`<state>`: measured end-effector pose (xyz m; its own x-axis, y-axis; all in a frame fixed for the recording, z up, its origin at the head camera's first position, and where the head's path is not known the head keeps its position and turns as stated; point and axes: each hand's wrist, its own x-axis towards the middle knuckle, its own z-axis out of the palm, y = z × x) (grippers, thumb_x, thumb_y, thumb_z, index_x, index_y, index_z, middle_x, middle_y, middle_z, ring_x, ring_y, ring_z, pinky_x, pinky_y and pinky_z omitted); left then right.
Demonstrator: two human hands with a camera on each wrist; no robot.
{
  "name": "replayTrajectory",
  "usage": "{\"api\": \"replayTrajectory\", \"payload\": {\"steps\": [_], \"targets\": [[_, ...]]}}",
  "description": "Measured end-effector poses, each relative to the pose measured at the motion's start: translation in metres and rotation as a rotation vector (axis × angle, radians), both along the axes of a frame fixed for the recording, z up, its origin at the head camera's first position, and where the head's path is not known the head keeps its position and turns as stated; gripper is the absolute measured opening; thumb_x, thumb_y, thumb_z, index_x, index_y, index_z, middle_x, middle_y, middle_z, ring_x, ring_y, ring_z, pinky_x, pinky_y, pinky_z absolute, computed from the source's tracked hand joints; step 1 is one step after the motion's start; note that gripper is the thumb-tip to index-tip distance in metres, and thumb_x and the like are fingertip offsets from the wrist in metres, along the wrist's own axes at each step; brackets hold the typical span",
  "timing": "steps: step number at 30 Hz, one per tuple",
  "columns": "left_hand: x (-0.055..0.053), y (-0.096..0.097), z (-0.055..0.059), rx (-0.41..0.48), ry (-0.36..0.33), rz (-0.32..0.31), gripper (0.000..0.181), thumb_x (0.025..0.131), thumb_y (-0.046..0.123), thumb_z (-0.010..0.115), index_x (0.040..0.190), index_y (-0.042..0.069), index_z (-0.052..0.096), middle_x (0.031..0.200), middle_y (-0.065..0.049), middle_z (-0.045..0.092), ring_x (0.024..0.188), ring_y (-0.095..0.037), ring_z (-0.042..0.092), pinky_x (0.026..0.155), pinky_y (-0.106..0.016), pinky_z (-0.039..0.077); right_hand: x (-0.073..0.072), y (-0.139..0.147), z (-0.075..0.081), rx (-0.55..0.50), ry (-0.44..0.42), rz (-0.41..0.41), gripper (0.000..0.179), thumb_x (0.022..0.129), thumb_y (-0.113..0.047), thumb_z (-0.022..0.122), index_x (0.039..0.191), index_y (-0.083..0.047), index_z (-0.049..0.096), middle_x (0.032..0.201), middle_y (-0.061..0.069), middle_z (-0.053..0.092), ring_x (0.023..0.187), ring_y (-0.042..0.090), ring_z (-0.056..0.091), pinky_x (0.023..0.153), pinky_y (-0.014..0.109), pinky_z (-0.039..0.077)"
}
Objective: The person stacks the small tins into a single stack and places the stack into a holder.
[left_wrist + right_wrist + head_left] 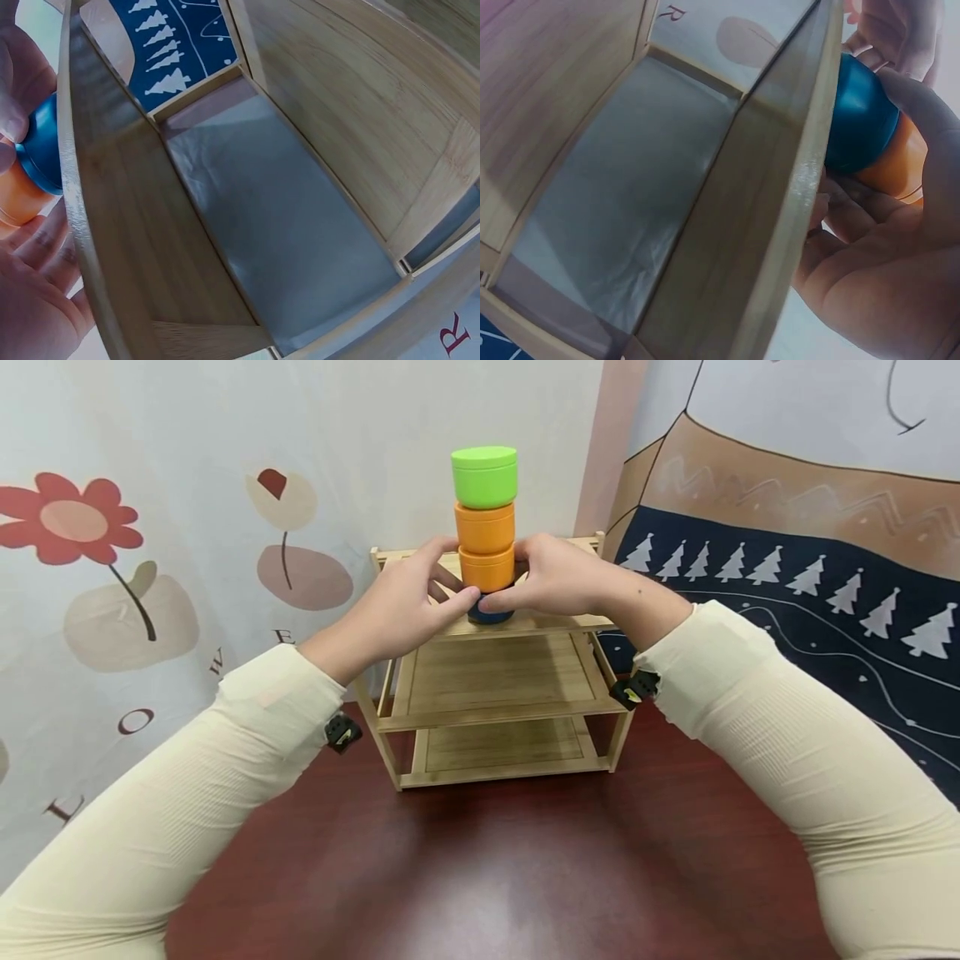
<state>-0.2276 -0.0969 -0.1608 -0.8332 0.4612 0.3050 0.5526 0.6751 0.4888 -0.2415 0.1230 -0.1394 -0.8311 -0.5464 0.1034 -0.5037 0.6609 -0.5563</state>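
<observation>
Four kinds of colour blocks form one upright stack of round containers: a lime green container (pixel 485 478) on top, an upper orange container (pixel 485 529), a lower orange container (pixel 487 568), and a dark blue container (pixel 491 614) at the bottom. My left hand (pixel 420 595) grips the stack's lower part from the left, thumb tip where orange meets blue. From the right, my right hand (pixel 558 578) holds the same part, its thumb across the blue container. Both wrist views show the blue container (pixel 43 142) (pixel 860 116) at the edge of a wooden shelf rack (pixel 495 717), seen from below.
The light wooden rack has several levels, with the stack at its top one. It stands on a dark red glossy table (pixel 480 868). Behind hangs a pale flower-print curtain (pixel 202 410); a navy cloth with white trees (pixel 795 602) is at the right.
</observation>
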Motion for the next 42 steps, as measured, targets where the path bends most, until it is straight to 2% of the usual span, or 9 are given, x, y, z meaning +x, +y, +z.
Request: {"api": "replayTrajectory", "payload": {"steps": [8, 17, 23, 28, 32, 36, 40, 42], "targets": [[-0.004, 0.001, -0.002, 0.010, -0.005, 0.007, 0.065, 0.097, 0.041, 0.059, 0.153, 0.018, 0.034, 0.114, -0.008, 0.071, 0.092, -0.020, 0.073, 0.083, -0.040, 0.057, -0.005, 0.000, -0.001, 0.001, -0.014, -0.016, 0.053, 0.088, -0.037, 0.074, 0.130, -0.009, 0.059, 0.120, 0.006, 0.068, 0.104, 0.020, 0.061, 0.102, 0.036, 0.043], [-0.004, 0.002, -0.002, -0.003, 0.007, 0.017, 0.066, 0.097, 0.041, 0.060, 0.153, 0.018, 0.033, 0.115, -0.007, 0.071, 0.091, -0.020, 0.073, 0.081, -0.039, 0.057, -0.006, 0.001, -0.003, -0.023, -0.024, -0.012, 0.053, 0.087, -0.035, 0.076, 0.131, -0.009, 0.059, 0.125, 0.007, 0.067, 0.112, 0.020, 0.060, 0.108, 0.039, 0.040], [-0.001, 0.001, 0.000, -0.020, 0.006, 0.023, 0.067, 0.097, 0.042, 0.059, 0.154, 0.018, 0.032, 0.118, -0.007, 0.070, 0.094, -0.020, 0.072, 0.082, -0.038, 0.057, -0.003, 0.002, -0.003, -0.026, -0.036, -0.012, 0.058, 0.089, -0.038, 0.075, 0.137, -0.011, 0.056, 0.131, 0.007, 0.065, 0.119, 0.019, 0.058, 0.113, 0.041, 0.037], [0.008, -0.002, -0.003, -0.037, 0.022, 0.061, 0.068, 0.097, 0.048, 0.057, 0.154, 0.021, 0.032, 0.128, -0.006, 0.067, 0.110, -0.019, 0.067, 0.092, -0.042, 0.054, 0.004, 0.004, -0.007, -0.037, -0.037, -0.021, 0.060, 0.090, -0.044, 0.073, 0.139, -0.015, 0.056, 0.133, 0.005, 0.064, 0.120, 0.018, 0.059, 0.110, 0.041, 0.041], [0.019, -0.003, -0.009, -0.014, 0.073, 0.119, 0.066, 0.097, 0.051, 0.055, 0.153, 0.024, 0.035, 0.132, -0.006, 0.066, 0.122, -0.020, 0.061, 0.100, -0.046, 0.050, 0.012, 0.007, -0.010, -0.050, 0.008, -0.045, 0.059, 0.091, -0.044, 0.071, 0.141, -0.015, 0.056, 0.135, 0.007, 0.064, 0.122, 0.020, 0.060, 0.104, 0.042, 0.047], [0.030, -0.004, -0.018, 0.020, 0.155, 0.167, 0.061, 0.098, 0.047, 0.055, 0.151, 0.020, 0.040, 0.133, -0.009, 0.066, 0.126, -0.025, 0.059, 0.106, -0.049, 0.042, 0.020, 0.012, -0.012, -0.123, 0.034, -0.041, 0.058, 0.093, -0.039, 0.070, 0.145, -0.018, 0.052, 0.143, 0.004, 0.059, 0.127, 0.022, 0.059, 0.105, 0.044, 0.049], [0.039, -0.005, -0.027, 0.035, 0.255, 0.202, 0.056, 0.098, 0.042, 0.057, 0.147, 0.017, 0.046, 0.136, -0.009, 0.064, 0.128, -0.027, 0.054, 0.102, -0.051, 0.034, 0.029, 0.015, -0.014, -0.154, 0.036, -0.066, 0.065, 0.094, -0.040, 0.068, 0.151, -0.018, 0.044, 0.146, 0.007, 0.056, 0.126, 0.025, 0.061, 0.103, 0.046, 0.050], [0.044, -0.006, -0.032, 0.049, 0.324, 0.201, 0.053, 0.098, 0.039, 0.058, 0.144, 0.016, 0.049, 0.135, -0.007, 0.065, 0.127, -0.027, 0.054, 0.098, -0.051, 0.035, 0.032, 0.017, -0.015, -0.139, 0.031, -0.097, 0.069, 0.095, -0.043, 0.066, 0.153, -0.016, 0.040, 0.146, 0.010, 0.056, 0.126, 0.026, 0.061, 0.103, 0.047, 0.050]]}}
